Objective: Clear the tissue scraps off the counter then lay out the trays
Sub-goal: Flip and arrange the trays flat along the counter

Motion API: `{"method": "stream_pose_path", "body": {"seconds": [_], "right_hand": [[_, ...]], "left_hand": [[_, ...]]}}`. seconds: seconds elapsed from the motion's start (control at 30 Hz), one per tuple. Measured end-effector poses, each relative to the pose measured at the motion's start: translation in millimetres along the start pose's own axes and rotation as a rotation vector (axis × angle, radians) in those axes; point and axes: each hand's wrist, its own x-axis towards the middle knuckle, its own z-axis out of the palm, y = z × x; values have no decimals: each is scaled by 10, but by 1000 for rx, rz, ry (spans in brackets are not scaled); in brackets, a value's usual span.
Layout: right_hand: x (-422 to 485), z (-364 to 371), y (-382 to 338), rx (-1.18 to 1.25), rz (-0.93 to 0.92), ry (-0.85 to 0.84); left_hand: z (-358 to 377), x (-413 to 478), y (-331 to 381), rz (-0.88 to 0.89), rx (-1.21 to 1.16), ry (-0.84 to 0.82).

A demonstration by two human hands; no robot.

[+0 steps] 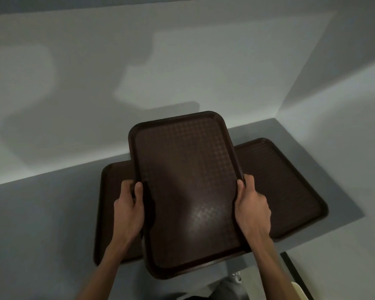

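Head view, looking down at a grey counter [41,224] set into a corner of pale walls [74,83].

A dark brown held tray [186,191], rectangular with rounded corners and a raised rim, is in the middle of the view, gripped by both hands. Its long axis points away from the person. Its far short edge shows against the back wall, and its near short edge extends past the counter's front edge. The inner face carries a fine woven texture, with a dull highlight towards the near right.

The left hand [129,211] grips the tray's left long rim. The thumb lies on top of the rim, and the fingers are curled round the edge and mostly hidden beneath. The right hand [252,208] grips the right long rim at about the same level. The thumb lies along the rim and the fingers are wrapped round the outer edge. Both forearms enter from the bottom of the view.

Below the held tray, a tray on the counter [279,191] of the same brown colour and texture lies flat, reaching towards the right end of the counter. A matching brown surface shows to the left of the held tray. Whether that is the same tray lying crosswise or a separate one cannot be told, because the held tray covers the middle.
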Motion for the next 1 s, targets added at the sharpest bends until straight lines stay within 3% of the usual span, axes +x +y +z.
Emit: {"method": "stream_pose_path", "body": {"seconds": [0.3, 0.53, 1.0], "right_hand": [[758, -443, 1409, -109, 21, -30], [1310, -388, 2474, -179, 60, -48], [1549, -259, 3750, -290, 80, 10]], "left_hand": [[1527, -211, 270, -51, 115, -192], [2595, -443, 426, -125, 208, -337], [3609, -924, 457, -139, 361, -525]]}}
